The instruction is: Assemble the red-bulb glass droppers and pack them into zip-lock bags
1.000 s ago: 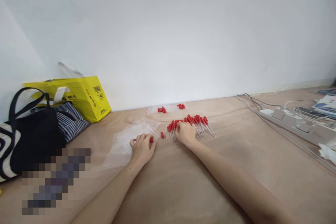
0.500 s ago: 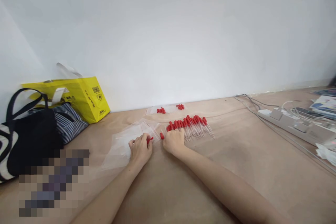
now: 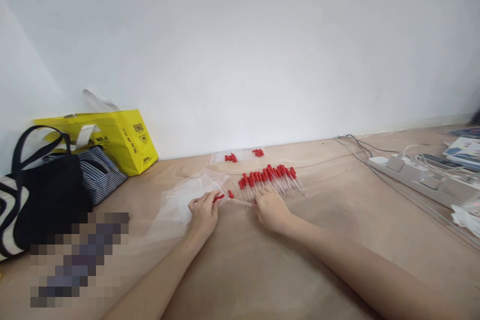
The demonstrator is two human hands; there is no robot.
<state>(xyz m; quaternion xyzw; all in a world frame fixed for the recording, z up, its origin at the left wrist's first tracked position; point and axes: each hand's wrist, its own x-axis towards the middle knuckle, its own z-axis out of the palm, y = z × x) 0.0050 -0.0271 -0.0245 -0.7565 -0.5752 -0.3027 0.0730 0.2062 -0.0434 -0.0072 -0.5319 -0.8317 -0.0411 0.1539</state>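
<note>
Several clear droppers with red bulbs [image 3: 268, 175] lie in a row at the middle of the wooden table. My left hand [image 3: 205, 208] has its fingers closed on a red bulb piece [image 3: 218, 198], beside a pile of clear plastic bags [image 3: 176, 205]. Just right of it lies one dropper [image 3: 231, 194] with a red bulb, its thin clear tube running toward my right hand [image 3: 270, 207]. My right hand's fingers are bent together at the tube's end, by the lower edge of the row; what they grip is too small to make out.
Bagged droppers [image 3: 240, 156] lie by the wall. A yellow bag [image 3: 129, 140], a striped pouch [image 3: 101, 172] and a black bag [image 3: 48, 200] stand at left. At right are a power strip [image 3: 423, 177], cables [image 3: 390, 182] and papers [image 3: 467, 150].
My right hand has moved right and slightly down, uncovering the row's left end and a clear tube. My left hand has shifted slightly right, still with red in its fingers.
</note>
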